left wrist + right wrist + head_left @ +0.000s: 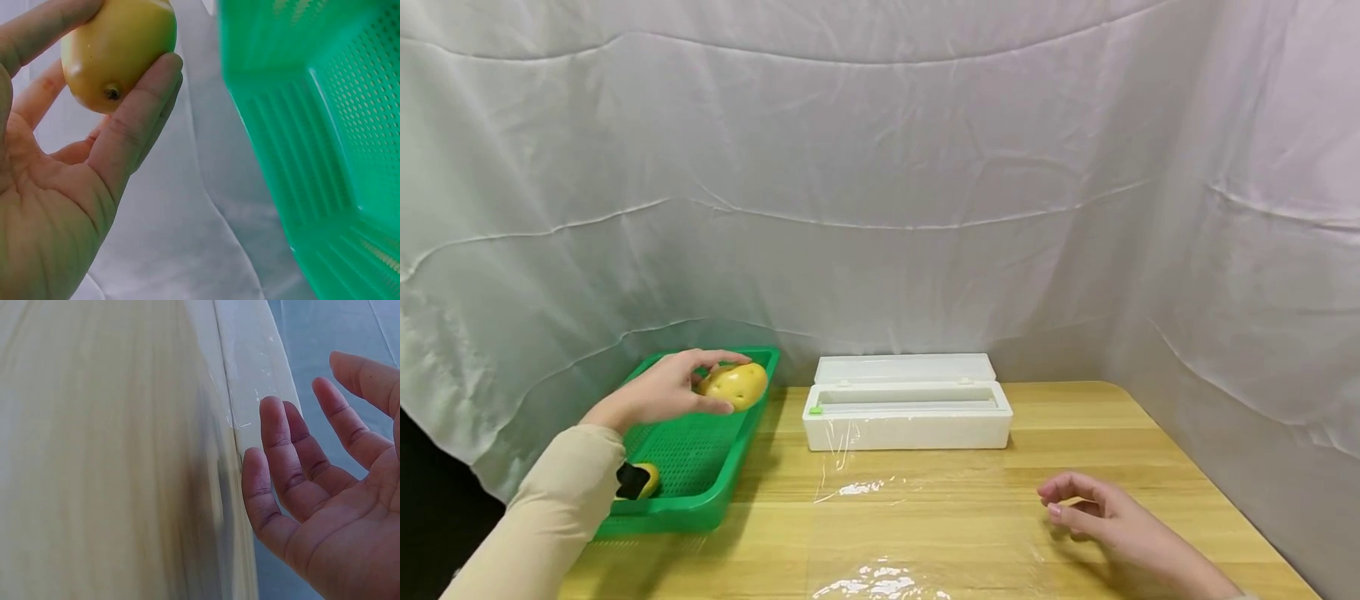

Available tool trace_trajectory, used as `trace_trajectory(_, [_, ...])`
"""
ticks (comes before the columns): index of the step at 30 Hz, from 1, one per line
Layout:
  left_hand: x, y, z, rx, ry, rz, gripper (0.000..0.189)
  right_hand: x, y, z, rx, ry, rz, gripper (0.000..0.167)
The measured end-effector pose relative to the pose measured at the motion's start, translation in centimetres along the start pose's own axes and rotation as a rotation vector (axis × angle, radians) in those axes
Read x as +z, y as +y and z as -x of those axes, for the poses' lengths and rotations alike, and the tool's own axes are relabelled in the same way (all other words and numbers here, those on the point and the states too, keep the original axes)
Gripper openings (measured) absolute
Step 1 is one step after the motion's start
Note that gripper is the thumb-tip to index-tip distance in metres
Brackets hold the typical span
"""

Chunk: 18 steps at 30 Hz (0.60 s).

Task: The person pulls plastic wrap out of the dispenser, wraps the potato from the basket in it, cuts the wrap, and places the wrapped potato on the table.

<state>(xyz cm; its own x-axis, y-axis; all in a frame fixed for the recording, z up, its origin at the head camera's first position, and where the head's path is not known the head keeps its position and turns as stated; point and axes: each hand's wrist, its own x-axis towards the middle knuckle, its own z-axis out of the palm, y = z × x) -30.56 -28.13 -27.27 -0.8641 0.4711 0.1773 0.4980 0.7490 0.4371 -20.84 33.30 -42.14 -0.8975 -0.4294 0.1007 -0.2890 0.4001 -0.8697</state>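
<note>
A smooth yellow potato (739,386) with small dimples is held between the thumb and fingers of my left hand (672,387), above the right side of a green basket (722,487). The left wrist view shows the fingers around the potato (119,53), a dark spot on its end. Inside the basket lies another yellow item (649,481), partly hidden by my wrist and a black object. My right hand (1108,517) holds nothing, its fingers loosely bent over the table's right part. Clear plastic film (887,517) stretches across the tabletop between the hands.
A white cling film box (910,432) stands at the back centre with its lid (906,368) raised; a small green slider (816,410) sits at its left end. The wooden table (1067,417) meets grey-white cloth (880,192) at the back and right.
</note>
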Motion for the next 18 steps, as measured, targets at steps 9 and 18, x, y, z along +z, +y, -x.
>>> trace_trajectory(9, [2.1, 3.2, 0.3, 0.114, 0.071, -0.081, 0.068, -0.1, -0.1, 0.1, 0.004, -0.014, -0.033, 0.033])
trace_trajectory(18, [6.3, 6.5, 0.0, 0.218, 0.054, -0.034, 0.071, -0.2, 0.0, 0.2, 0.002, -0.021, -0.043, 0.033])
